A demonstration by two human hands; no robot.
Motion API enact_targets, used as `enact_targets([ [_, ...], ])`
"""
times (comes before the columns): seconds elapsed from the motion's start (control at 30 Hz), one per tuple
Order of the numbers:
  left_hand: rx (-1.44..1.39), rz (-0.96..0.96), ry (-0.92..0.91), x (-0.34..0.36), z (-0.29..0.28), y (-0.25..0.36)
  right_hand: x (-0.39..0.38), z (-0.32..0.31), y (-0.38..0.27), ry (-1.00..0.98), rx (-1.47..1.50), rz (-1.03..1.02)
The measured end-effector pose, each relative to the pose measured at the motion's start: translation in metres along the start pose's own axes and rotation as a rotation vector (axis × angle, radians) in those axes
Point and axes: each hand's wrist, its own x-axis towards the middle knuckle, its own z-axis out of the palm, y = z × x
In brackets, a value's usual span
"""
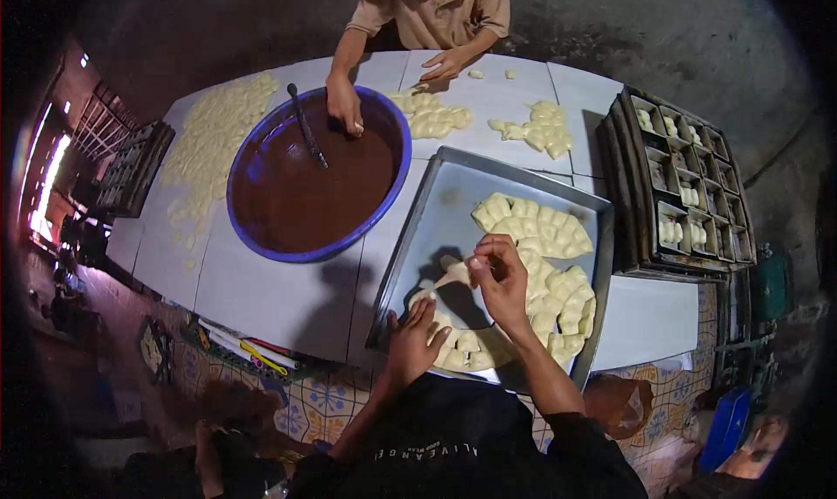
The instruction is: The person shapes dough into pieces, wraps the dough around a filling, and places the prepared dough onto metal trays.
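Observation:
A shallow metal tray [453, 181] lies in front of me, bearing pale, rounded dough pieces [554, 294] pressed together in clumps. My right hand [501, 281] is raised over the tray's middle, its fingertips pinched on a strip of dough [455, 274]. That strip stretches down toward the tray on the left. Low at the tray's near left side rests my left hand [416, 346], fingers extended and thumb apart, beside the dough there. Whether its fingertips touch the strip's lower end is hard to tell.
A blue basin [397, 172] of brown liquid with a dark-handled utensil [307, 128] stands left. Across the white table [270, 294], a co-worker's hand [345, 107] reaches into it. More dough [222, 128] covers the far left. Stacked compartmented moulds [623, 194] stand at right, some holding dough.

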Motion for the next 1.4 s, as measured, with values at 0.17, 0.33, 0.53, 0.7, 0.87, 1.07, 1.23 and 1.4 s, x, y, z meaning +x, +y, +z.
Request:
enact_targets([
  [0.17,-0.319,-0.243,0.068,0.027,-0.010,-0.010,-0.007,-0.014,-0.045,0.021,0.423,0.103],
  [0.33,-0.486,-0.028,0.116,0.035,-0.021,-0.024,-0.008,-0.012,0.001,-0.134,-0.235,0.087],
  [0.53,-0.697,-0.175,0.038,0.020,-0.026,-0.019,-0.049,0.025,0.060,-0.462,-0.521,-0.041],
  [0.7,-0.689,-0.446,0.077,0.021,-0.038,-0.016,-0.030,-0.001,0.059,-0.290,-0.333,0.215],
  [0.87,-0.499,-0.107,0.040,0.017,-0.046,0.005,-0.035,0.010,0.052,-0.512,-0.575,-0.230],
  [1.07,-0.284,0.003,0.287,0.018,-0.060,0.012,-0.041,-0.008,0.011,-0.353,-0.425,0.073],
  [1.23,-0.398,-0.040,0.187,0.016,-0.035,-0.002,-0.052,-0.033,-0.058,-0.074,-0.089,-0.138],
  [1.4,-0.269,0.062,0.288,0.024,-0.030,-0.013,-0.063,-0.047,-0.065,0.489,-0.029,-0.598],
])
